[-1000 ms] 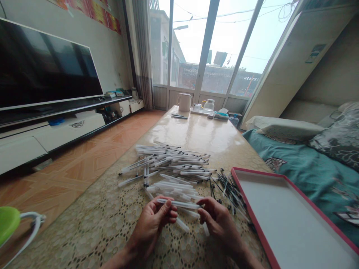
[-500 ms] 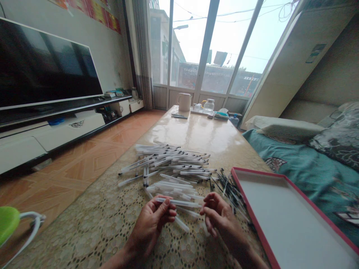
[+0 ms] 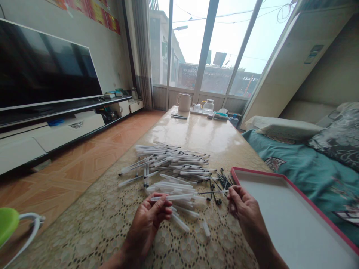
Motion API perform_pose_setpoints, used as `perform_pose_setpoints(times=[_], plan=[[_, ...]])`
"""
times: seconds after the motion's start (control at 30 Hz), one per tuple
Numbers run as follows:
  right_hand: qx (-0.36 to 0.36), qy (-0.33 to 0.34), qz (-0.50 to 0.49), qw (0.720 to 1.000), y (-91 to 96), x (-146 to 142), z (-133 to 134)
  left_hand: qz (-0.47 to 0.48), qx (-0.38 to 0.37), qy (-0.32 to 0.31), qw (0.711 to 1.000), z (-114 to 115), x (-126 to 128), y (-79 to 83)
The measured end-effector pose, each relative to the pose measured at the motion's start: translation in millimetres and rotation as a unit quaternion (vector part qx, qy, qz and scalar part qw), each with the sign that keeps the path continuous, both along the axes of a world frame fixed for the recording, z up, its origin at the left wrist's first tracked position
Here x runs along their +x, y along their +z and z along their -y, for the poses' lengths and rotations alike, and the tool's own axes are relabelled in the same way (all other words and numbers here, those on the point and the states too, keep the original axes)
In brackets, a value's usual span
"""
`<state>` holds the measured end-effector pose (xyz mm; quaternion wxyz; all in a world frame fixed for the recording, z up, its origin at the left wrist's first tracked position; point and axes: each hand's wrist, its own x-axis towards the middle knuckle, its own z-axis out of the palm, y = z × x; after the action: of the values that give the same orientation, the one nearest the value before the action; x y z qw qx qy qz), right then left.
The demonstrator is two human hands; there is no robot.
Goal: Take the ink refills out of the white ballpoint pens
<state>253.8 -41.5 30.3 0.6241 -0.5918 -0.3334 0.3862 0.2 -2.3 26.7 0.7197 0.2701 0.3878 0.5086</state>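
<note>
My left hand [image 3: 153, 218] is closed on a whitish translucent pen barrel [image 3: 176, 197], held level and pointing right. My right hand [image 3: 242, 201] pinches the right end of a thin pen refill [image 3: 211, 192]. The refill's dark left end meets the barrel's open end; how far it reaches inside I cannot make out. Below the hands, a clear pen cap [image 3: 206, 228] lies on the patterned tablecloth [image 3: 193, 250]. More loose translucent barrels [image 3: 179, 223] lie beside my left fingers. Behind them spreads a heap of white pens [image 3: 171, 160] with dark tips.
Black refills and small black parts [image 3: 217, 200] lie left of a shallow red-rimmed box lid [image 3: 260, 220]. At the table's far end stand a beige jug [image 3: 184, 102] and a glass pot [image 3: 208, 106]. A green stool [image 3: 9, 224] is at lower left, a teal-covered sofa [image 3: 303, 164] at right.
My right hand has moved right and up from the barrel's end, and a refill now shows between it and the barrel. A pen cap now lies plainly visible where that hand was.
</note>
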Motion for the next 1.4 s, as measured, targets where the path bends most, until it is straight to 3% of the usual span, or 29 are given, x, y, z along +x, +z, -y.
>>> perform_pose_setpoints(times=[0.1, 0.2, 0.27, 0.43, 0.53, 0.6, 0.67, 0.73, 0.8, 0.87, 0.97, 1.07, 1.23, 1.4], plan=[[0.017, -0.152, 0.113, 0.982, 1.6, 19.5, 1.2, -0.042, 0.021, -0.019, 0.999, 0.8, 0.0, 0.2], [-0.002, -0.276, 0.291, 0.916, 2.3, 27.8, 1.3, -0.106, 0.057, -0.049, 0.992, 1.5, 1.7, -2.2], [-0.016, -0.294, 0.378, 0.878, 1.5, 28.3, 0.0, -0.137, 0.076, -0.056, 0.986, 1.0, 2.9, -5.7], [-0.029, -0.259, 0.528, 0.808, -2.0, 27.6, -2.9, -0.158, 0.088, -0.044, 0.983, -1.5, 4.0, -13.2], [-0.025, -0.254, 0.544, 0.800, -2.0, 28.2, -3.0, -0.154, 0.096, -0.023, 0.983, -1.2, 4.1, -11.2], [-0.013, -0.248, 0.537, 0.807, -0.5, 24.6, -3.2, -0.158, 0.100, -0.009, 0.982, -0.2, 4.1, -8.3], [0.002, -0.220, 0.505, 0.835, 2.2, 14.7, -3.6, -0.160, 0.100, -0.003, 0.982, 0.8, 3.9, -6.1], [0.013, -0.149, 0.462, 0.874, 5.4, -1.7, -4.1, -0.161, 0.100, -0.004, 0.982, 1.5, 3.9, -5.8], [0.011, -0.050, 0.448, 0.893, 7.6, -21.4, -5.1, -0.162, 0.104, -0.013, 0.981, 1.6, 4.2, -7.1], [0.000, 0.043, 0.478, 0.877, 7.8, -38.9, -8.0, -0.163, 0.107, -0.020, 0.981, 1.5, 4.6, -8.6], [-0.010, 0.102, 0.559, 0.823, 5.3, -51.7, -20.3, -0.160, 0.103, -0.020, 0.982, 1.2, 5.2, -9.1], [-0.009, 0.100, 0.620, 0.779, 4.7, -49.7, -42.7, -0.155, 0.099, -0.018, 0.983, 0.8, 5.2, -8.3], [0.000, 0.087, 0.664, 0.743, 8.7, -44.1, -79.2, -0.146, 0.096, -0.026, 0.984, 0.7, 4.2, -10.2], [-0.004, 0.077, 0.700, 0.710, 7.1, -48.8, -87.9, -0.146, 0.093, -0.029, 0.984, 1.5, 4.3, -11.9]])
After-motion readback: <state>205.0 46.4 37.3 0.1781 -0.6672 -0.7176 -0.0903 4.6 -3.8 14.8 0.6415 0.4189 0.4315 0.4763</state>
